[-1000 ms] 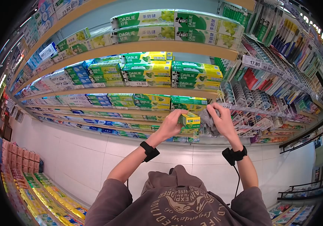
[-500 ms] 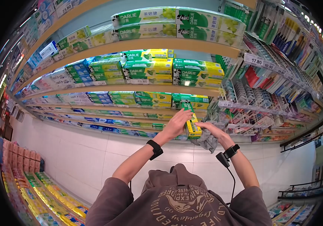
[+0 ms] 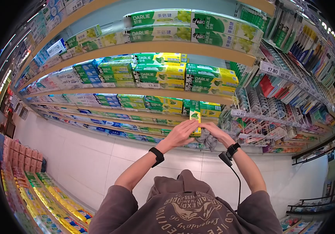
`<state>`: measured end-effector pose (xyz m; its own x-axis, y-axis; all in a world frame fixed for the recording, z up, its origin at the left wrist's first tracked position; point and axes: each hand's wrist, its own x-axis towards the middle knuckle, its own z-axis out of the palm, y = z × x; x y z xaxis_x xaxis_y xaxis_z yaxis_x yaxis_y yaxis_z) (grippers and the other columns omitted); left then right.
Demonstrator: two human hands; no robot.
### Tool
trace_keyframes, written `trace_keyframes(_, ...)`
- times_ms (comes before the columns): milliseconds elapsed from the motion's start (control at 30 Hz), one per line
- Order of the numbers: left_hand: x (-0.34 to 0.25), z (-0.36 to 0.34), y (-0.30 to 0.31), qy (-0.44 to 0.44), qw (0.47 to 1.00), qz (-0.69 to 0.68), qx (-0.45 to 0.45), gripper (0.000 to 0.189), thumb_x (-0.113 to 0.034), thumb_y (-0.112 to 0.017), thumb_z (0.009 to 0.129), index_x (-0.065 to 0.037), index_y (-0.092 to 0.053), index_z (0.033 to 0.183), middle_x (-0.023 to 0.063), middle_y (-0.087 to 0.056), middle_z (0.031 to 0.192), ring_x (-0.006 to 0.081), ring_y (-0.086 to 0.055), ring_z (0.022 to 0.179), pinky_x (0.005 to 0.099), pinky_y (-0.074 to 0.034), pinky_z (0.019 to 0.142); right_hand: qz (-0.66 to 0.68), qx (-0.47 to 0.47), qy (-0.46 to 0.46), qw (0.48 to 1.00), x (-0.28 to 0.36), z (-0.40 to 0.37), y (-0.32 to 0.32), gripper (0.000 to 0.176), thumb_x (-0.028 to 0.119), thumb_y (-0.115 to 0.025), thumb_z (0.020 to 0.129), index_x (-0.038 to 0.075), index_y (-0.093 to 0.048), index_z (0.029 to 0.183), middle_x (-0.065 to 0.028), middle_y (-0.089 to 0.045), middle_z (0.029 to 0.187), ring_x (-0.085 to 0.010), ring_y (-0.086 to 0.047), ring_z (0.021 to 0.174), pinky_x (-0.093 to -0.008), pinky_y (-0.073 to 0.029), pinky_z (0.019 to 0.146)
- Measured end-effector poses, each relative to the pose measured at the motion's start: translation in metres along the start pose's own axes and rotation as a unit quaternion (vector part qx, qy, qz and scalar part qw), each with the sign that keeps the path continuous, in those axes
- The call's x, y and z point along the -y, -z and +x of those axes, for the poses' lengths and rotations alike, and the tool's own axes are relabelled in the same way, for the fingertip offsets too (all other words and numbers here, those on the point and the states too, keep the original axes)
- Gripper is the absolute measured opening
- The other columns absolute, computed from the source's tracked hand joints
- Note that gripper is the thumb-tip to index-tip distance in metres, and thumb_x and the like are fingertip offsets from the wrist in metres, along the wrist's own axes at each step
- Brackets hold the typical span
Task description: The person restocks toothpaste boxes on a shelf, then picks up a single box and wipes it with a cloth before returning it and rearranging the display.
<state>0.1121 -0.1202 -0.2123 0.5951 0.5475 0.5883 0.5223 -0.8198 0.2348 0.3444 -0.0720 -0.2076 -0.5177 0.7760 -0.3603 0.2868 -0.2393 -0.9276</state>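
A green and yellow DARLIE toothpaste box (image 3: 194,113) points away from me, its far end at the lower shelf's front edge. My left hand (image 3: 183,133) is closed around the near end of the box from the left, fingers lying across its top. On the other side my right hand (image 3: 215,132) holds a crumpled grey cloth (image 3: 209,142), which hangs beneath the fingers, and its fingertips meet the near right side of the box. The palm sides of both hands are hidden.
Stacked toothpaste boxes (image 3: 210,78) fill the shelf above my hands. A wooden shelf edge (image 3: 155,93) runs across in front. Toothbrush packs and wire racks (image 3: 271,102) stand at right, with price tags (image 3: 272,70). Behind me at left is another stocked shelf (image 3: 54,195).
The toothpaste box has turned from slanting to pointing nearly straight at the shelf. My left hand has slid down toward its near end, and the right hand with the cloth has lifted slightly.
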Motion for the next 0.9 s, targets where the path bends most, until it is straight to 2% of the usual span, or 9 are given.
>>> trace_keyframes(167,0.019,-0.011,-0.012,0.035,0.998,0.046,0.033,0.081,-0.014,-0.081,0.075,0.0,-0.047,0.146,0.0159,-0.055,0.145,0.0302,-0.051,0.136,0.0408,-0.051,0.107,-0.021,0.006,0.006,1.0,-0.003,0.028,0.004,0.05,0.037,-0.057,0.101,-0.001,-0.064,0.134,-0.0087,-0.064,0.134,-0.0156,-0.057,0.122,-0.0293,-0.04,0.105)
trace_keyframes(233,0.028,-0.013,-0.018,0.027,0.996,0.075,0.043,0.075,-0.017,-0.076,0.079,0.002,-0.046,0.145,0.0192,-0.054,0.144,0.0278,-0.049,0.138,0.037,-0.056,0.097,-0.015,0.025,0.016,0.999,-0.011,0.041,0.008,0.053,0.039,-0.057,0.101,-0.001,-0.063,0.135,-0.0094,-0.063,0.136,-0.0164,-0.056,0.123,-0.0292,-0.04,0.106)
trace_keyframes(333,0.039,-0.015,-0.03,0.037,0.993,0.091,0.063,0.074,-0.017,-0.074,0.081,0.002,-0.044,0.146,0.0188,-0.055,0.144,0.0284,-0.05,0.137,0.0373,-0.058,0.095,-0.006,0.057,0.004,0.998,-0.006,0.049,0.012,0.056,0.042,-0.055,0.1,0.001,-0.06,0.138,-0.0118,-0.055,0.146,-0.0213,-0.049,0.135,-0.0332,-0.033,0.114)
trace_keyframes(467,0.049,-0.01,-0.036,0.058,0.99,0.095,0.081,0.07,-0.016,-0.073,0.082,0.002,-0.046,0.144,0.0186,-0.056,0.143,0.029,-0.051,0.136,0.0381,-0.059,0.092,-0.006,0.02,-0.029,0.999,-0.002,0.053,0.011,0.061,0.048,-0.054,0.101,0.0,-0.059,0.139,-0.0139,-0.053,0.148,-0.023,-0.048,0.137,-0.0337,-0.033,0.114)
trace_keyframes(533,0.057,-0.009,-0.041,0.044,0.99,0.112,0.067,0.067,-0.015,-0.077,0.081,0.0,-0.05,0.141,0.0181,-0.057,0.142,0.03,-0.053,0.135,0.0383,-0.061,0.086,-0.022,-0.015,-0.071,0.997,-0.011,0.061,0.014,0.067,0.054,-0.052,0.101,-0.002,-0.059,0.139,-0.0154,-0.055,0.145,-0.0234,-0.049,0.135,-0.0344,-0.034,0.113)
trace_keyframes(633,0.071,-0.016,-0.057,0.031,0.99,0.128,0.052,0.066,-0.016,-0.076,0.081,0.0,-0.051,0.14,0.0179,-0.058,0.141,0.0301,-0.053,0.135,0.0394,-0.061,0.084,-0.057,-0.005,-0.02,0.998,-0.029,0.063,0.023,0.072,0.057,-0.057,0.097,-0.003,-0.06,0.136,-0.0171,-0.061,0.137,-0.0232,-0.055,0.126,-0.0342,-0.039,0.107)
trace_keyframes(767,0.073,-0.016,-0.059,0.044,0.989,0.13,0.06,0.064,-0.016,-0.077,0.081,0.0,-0.053,0.138,0.0172,-0.058,0.141,0.03,-0.054,0.134,0.0398,-0.06,0.084,-0.076,-0.015,-0.047,0.996,-0.032,0.043,0.03,0.073,0.059,-0.058,0.096,-0.004,-0.062,0.133,-0.0176,-0.063,0.133,-0.0243,-0.055,0.125,-0.0365,-0.04,0.107)
trace_keyframes(833,0.073,-0.01,-0.057,0.041,0.985,0.157,0.057,0.054,-0.013,-0.069,0.083,0.002,-0.055,0.133,0.0147,-0.059,0.136,0.0289,-0.054,0.133,0.0359,-0.062,0.083,-0.09,-0.035,-0.065,0.993,-0.032,0.031,0.031,0.073,0.059,-0.059,0.095,-0.004,-0.063,0.131,-0.0172,-0.065,0.128,-0.0241,-0.057,0.121,-0.0359,-0.04,0.105)
trace_keyframes(900,0.076,-0.004,-0.06,0.042,0.984,0.162,0.057,0.052,-0.011,-0.068,0.082,0.002,-0.056,0.131,0.0143,-0.059,0.136,0.0289,-0.054,0.132,0.0363,-0.061,0.085,-0.103,-0.036,-0.077,0.991,-0.024,0.018,0.031,0.072,0.059,-0.058,0.096,-0.004,-0.062,0.132,-0.016,-0.064,0.129,-0.0233,-0.057,0.121,-0.035,-0.04,0.106)
